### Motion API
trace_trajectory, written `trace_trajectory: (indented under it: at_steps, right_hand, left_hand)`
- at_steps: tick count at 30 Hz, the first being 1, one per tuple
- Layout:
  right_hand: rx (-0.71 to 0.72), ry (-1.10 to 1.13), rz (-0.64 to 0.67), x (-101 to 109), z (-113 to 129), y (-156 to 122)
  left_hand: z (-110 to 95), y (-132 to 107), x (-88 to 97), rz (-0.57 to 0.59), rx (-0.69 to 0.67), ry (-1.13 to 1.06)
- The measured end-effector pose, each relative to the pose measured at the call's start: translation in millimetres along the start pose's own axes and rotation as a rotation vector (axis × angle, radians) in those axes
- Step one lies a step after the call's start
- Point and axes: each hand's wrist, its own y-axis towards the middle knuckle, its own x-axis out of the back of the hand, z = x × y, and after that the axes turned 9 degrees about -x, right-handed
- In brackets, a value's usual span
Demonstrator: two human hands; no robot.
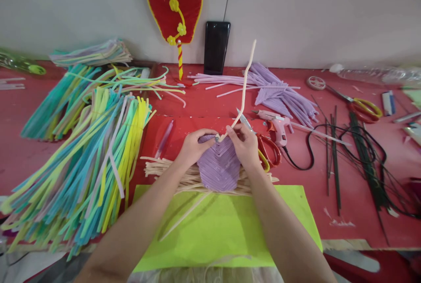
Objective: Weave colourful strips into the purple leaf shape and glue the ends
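My left hand (198, 146) pinches the upper left edge of a flat purple panel (219, 171) made of pipe cleaners laid in a V pattern. At the panel's top edge my right hand (244, 143) grips a cream pipe cleaner (244, 94) between thumb and fingers. Its bent lower end touches the panel near my left thumb, while the long free end rises up and to the right. Beneath the panel lies a pile of cream pipe cleaners (164, 168), and a lime green felt sheet (210, 226) is spread in front of it.
Bundles of coloured pipe cleaners (95, 164) cover the left side. Behind are purple pipe cleaners (279, 88), a phone (217, 47) and a red fan shape (176, 7). Right of my hands are scissors (270, 149), a pink glue gun (279, 129), its black cord and green wires (365, 164).
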Motion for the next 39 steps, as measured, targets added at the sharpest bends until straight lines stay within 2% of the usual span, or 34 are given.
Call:
trace_trajectory:
  at_steps: [10,19,29,39]
  right_hand:
    - [-0.036,0.043,-0.005,-2.3,-0.4,-2.3]
    - [-0.021,0.051,0.016,-1.9,-0.1,-1.3]
    - [-0.066,0.012,0.056,-2.1,-3.8,-0.4]
    - [-0.101,0.076,0.059,-1.5,-5.2,3.1]
  left_hand:
    - [5.1,-1.3,-3.5,-0.007,-0.029,0.053]
    - [6.3,-0.5,-3.7,-0.035,-0.010,0.015]
    - [3.9,-0.2,-3.4,-0.033,0.009,-0.024]
    - [4.4,2.1,-2.2,-0.033,0.030,-0.124]
